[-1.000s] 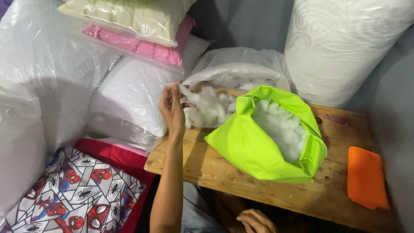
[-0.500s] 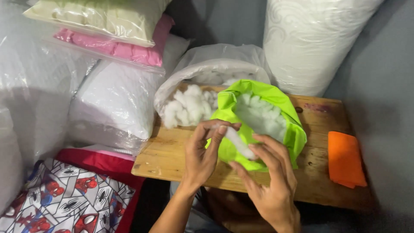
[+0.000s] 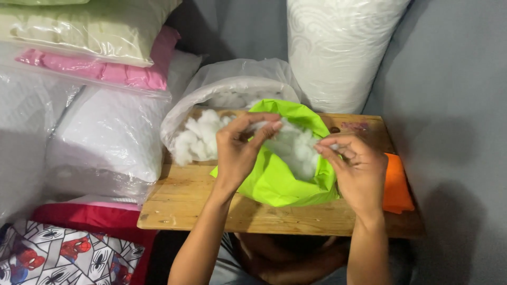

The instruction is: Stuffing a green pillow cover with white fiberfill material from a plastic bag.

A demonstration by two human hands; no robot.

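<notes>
Both hands have risen since a moment ago: left hand [image 3: 237, 150] and right hand [image 3: 358, 170] each pinch white stuffing [image 3: 292, 146] above the lime-green cover [image 3: 274, 182]. The cover's rim lies between them (bare wooden tabletop [image 3: 185, 203] nearer the left wrist).

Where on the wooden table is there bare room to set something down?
The wooden table is bare along its near edge, from the front left corner across below the lime green cover. A small bare strip shows at the back right. The middle and back left are crowded by the cover, the clear bag of white stuffing and both hands.
</notes>
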